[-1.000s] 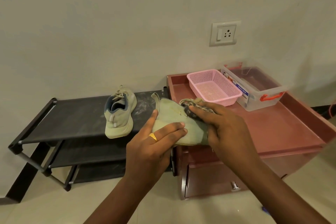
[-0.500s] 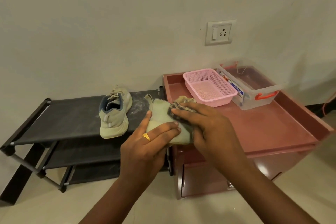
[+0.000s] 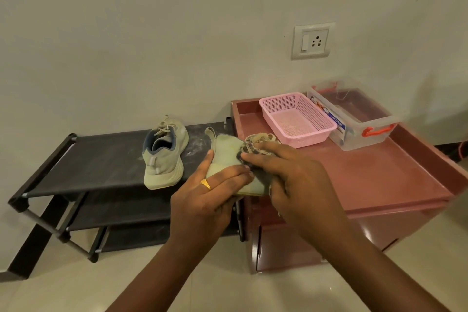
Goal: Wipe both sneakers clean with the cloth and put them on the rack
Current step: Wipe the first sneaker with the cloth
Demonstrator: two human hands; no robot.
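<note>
From my seat I see the left hand [image 3: 202,200] wrapped round one sneaker [image 3: 226,145], thumb up its near side and fingers across its front, holding it in the air above the spot where the rack [image 3: 101,159] meets the cabinet [image 3: 379,172]. A gold ring [image 3: 205,184] sits on one finger. The right hand [image 3: 291,180] grips the checked cloth [image 3: 249,148] bunched under its fingers and presses it against the sneaker's side. The other sneaker [image 3: 164,157] stands upright on the rack's top shelf, heel toward me, just left of the held one and apart from it. On the cabinet top I see a pink basket [image 3: 296,119] beside a clear box [image 3: 354,119] with red latches.
</note>
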